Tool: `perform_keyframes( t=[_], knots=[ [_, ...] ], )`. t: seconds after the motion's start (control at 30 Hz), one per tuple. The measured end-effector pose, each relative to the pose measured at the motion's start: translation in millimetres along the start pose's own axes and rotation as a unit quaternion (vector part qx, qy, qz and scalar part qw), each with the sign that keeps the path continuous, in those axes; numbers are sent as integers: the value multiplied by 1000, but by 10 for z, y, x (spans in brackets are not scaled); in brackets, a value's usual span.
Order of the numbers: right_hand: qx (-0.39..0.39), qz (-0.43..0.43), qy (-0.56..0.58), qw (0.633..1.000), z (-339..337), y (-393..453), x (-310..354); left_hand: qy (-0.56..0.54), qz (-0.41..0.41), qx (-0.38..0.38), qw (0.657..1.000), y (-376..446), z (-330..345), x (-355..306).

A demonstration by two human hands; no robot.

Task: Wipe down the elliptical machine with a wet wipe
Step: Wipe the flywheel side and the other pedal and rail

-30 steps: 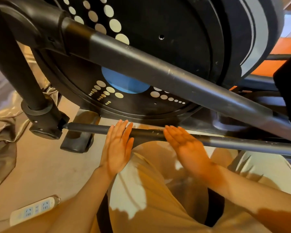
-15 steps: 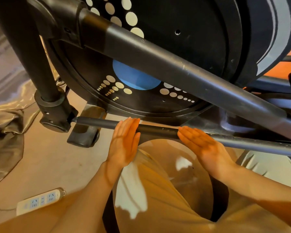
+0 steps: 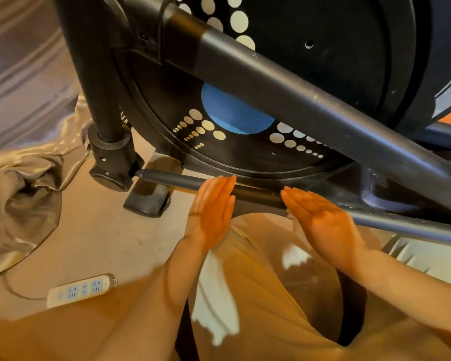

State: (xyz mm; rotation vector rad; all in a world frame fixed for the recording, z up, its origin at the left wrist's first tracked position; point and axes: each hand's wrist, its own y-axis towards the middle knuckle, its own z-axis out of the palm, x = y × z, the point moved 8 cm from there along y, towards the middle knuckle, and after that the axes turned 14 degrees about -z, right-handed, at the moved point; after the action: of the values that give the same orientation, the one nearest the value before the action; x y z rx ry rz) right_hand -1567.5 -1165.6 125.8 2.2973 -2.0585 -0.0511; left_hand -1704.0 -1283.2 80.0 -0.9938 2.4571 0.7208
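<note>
We see both hands laid flat against the thin dark-grey horizontal metal rod [image 3: 172, 181] at the base of the black elliptical machine [image 3: 323, 82] — left hand [image 3: 210, 213] with fingers straight and together, right hand [image 3: 320, 222] likewise flat, fingers extended. Neither grips anything; a wet wipe is not visible to us in either hand. The rod runs just below the black dotted flywheel disc with a blue centre [image 3: 235, 113], beneath a thick grey diagonal bar [image 3: 310, 100]. On the tan floor [image 3: 94, 230] lie a white power strip [image 3: 81, 290] and crumpled shiny grey fabric [image 3: 18, 194] — well left of the hands.
</note>
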Motion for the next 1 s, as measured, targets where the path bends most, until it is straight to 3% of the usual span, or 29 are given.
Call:
perform_keyframes(
  t=[0.1, 0.3, 0.43, 0.6, 0.83, 1.0],
  knots=[
    [45, 62, -12, 997, -50, -160, -192, -6, -15, -25, 1000, -62, -14, 5],
    [7, -10, 7, 1000, 103, 537, 184, 82, -17, 8, 996, -66, 69, 145],
    [104, -23, 40, 993, 318, 969, 419, 59, -72, 8, 996, -125, -49, 499],
    [95, -55, 36, 993, 446, 1149, 545, 54, -68, 11, 996, -128, -63, 533],
    [-13, -33, 1, 999, 301, 357, 236, 119, -176, -2, 977, -69, -20, 286],
    [-45, 82, -69, 993, -54, -591, -283, 149, -134, 24, 979, -4, 117, -96]
  ],
)
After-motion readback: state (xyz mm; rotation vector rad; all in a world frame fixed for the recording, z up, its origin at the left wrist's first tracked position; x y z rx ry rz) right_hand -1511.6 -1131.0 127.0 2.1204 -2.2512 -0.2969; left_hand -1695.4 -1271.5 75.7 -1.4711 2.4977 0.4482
